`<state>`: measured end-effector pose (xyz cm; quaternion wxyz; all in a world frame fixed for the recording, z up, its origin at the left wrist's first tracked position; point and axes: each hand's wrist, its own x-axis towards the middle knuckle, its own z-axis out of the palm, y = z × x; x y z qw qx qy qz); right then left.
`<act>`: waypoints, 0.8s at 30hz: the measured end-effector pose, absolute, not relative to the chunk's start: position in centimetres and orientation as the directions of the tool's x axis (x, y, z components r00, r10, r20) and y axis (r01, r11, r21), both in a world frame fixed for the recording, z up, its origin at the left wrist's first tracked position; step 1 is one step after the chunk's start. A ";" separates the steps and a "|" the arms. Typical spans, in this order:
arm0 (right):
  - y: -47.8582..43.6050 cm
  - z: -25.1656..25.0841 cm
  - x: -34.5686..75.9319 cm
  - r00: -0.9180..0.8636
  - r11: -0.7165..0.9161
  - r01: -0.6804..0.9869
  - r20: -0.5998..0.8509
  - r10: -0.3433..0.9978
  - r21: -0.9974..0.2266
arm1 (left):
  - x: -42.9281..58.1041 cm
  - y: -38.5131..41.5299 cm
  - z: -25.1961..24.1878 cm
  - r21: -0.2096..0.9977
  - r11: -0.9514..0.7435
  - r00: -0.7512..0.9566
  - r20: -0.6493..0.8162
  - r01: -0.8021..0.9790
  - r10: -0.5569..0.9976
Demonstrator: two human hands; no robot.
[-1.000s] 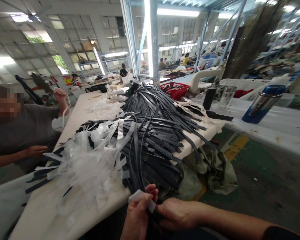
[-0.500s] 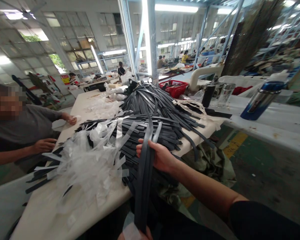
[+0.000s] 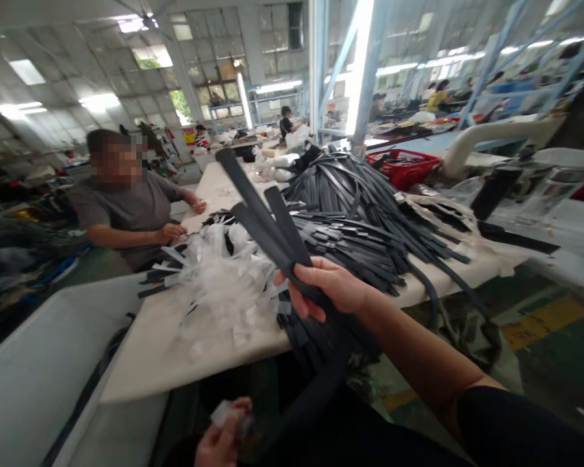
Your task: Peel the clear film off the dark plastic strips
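Several long black strips [image 3: 260, 227] fan out above my right hand [image 3: 328, 285], whose fingers are wrapped round them. Their lower ends hang down, blurred, toward my lap. Low in the view, my left hand [image 3: 226, 431] pinches a crumpled piece of whitish translucent film [image 3: 222, 412]; it is apart from the strips. Beyond my right hand, a large heap of similar black strips [image 3: 335, 181] covers the table [image 3: 175, 363]. A loose pile of translucent film strips [image 3: 228, 292] lies to the left of it.
Across the table, a co-worker in a grey shirt [image 3: 146, 214] sits with both hands at its edge. A white bin [image 3: 43, 337] stands at left. Behind the heap are a red basket [image 3: 403, 168], a dark bottle [image 3: 496, 191] and a glass jar [image 3: 555, 191].
My right hand has lifted the strips and tilted their tops leftward. My left hand has come away from their lower end, holding the film. The view has turned left.
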<state>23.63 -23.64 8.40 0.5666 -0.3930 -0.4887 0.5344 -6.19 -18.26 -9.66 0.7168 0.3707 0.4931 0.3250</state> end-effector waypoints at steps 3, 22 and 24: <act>-23.8 6.8 20.4 -0.347 -0.085 -0.034 -0.068 0.935 -0.996 | -10.4 -15.4 -6.6 0.800 0.318 -0.020 -0.380 -0.508 0.925; -21.3 -1.6 9.1 -0.520 -0.153 0.259 -0.271 0.810 -0.954 | -12.0 -17.6 -2.9 0.492 0.131 -0.166 -0.515 -0.860 0.841; -21.0 -2.2 8.7 -0.506 -0.133 0.295 -0.273 0.818 -0.946 | -11.7 -17.7 -2.6 0.474 0.142 -0.144 -0.517 -0.869 0.844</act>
